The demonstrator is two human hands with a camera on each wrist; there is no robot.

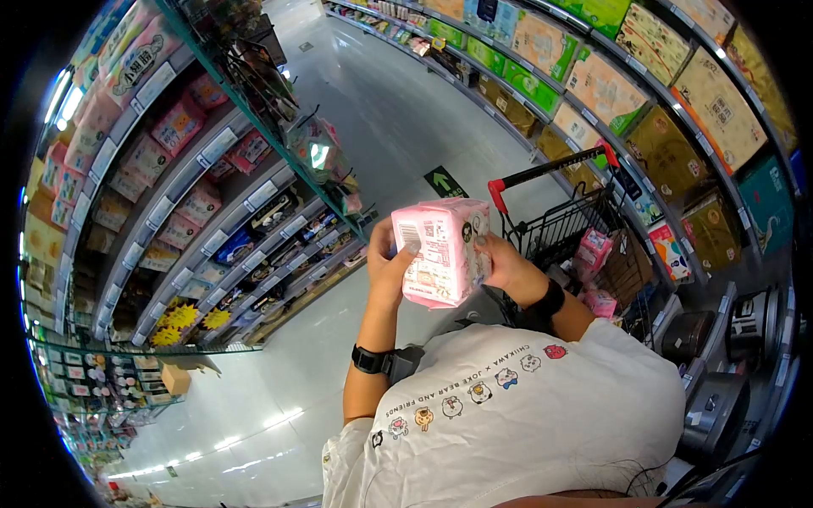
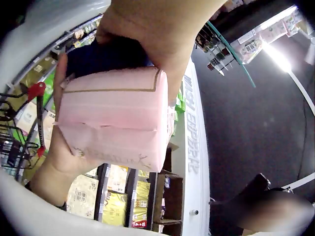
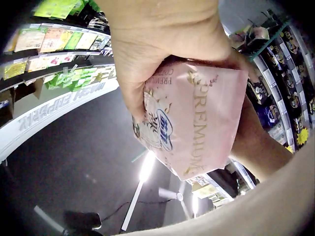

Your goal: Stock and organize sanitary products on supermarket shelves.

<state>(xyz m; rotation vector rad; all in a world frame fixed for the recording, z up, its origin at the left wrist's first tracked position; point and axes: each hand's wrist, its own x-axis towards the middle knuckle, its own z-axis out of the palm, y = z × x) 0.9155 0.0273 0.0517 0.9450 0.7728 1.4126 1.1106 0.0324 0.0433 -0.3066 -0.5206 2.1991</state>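
Both hands hold a pink plastic-wrapped pack [image 1: 436,262] in front of the chest. My left hand [image 1: 389,269] grips one side, its thumb lying over the printed face with a barcode. From the opposite side my right hand [image 1: 510,269] grips the pack, thumb near its upper edge. In the right wrist view, gold PREMIUM lettering runs along the pack [image 3: 216,118], and the right hand [image 3: 167,34] wraps over its top. A plain folded end of the pack [image 2: 110,115] faces the left wrist camera; the left fingers are mostly hidden behind it.
A black wire shopping cart [image 1: 555,224] with a red-ended handle stands at the right, holding pink packs [image 1: 593,252] and a brown box [image 1: 625,269]. Shelves of pink packages [image 1: 178,127] line the left; shelves of boxed tissue-like packs [image 1: 610,85] line the right. A tiled aisle runs between.
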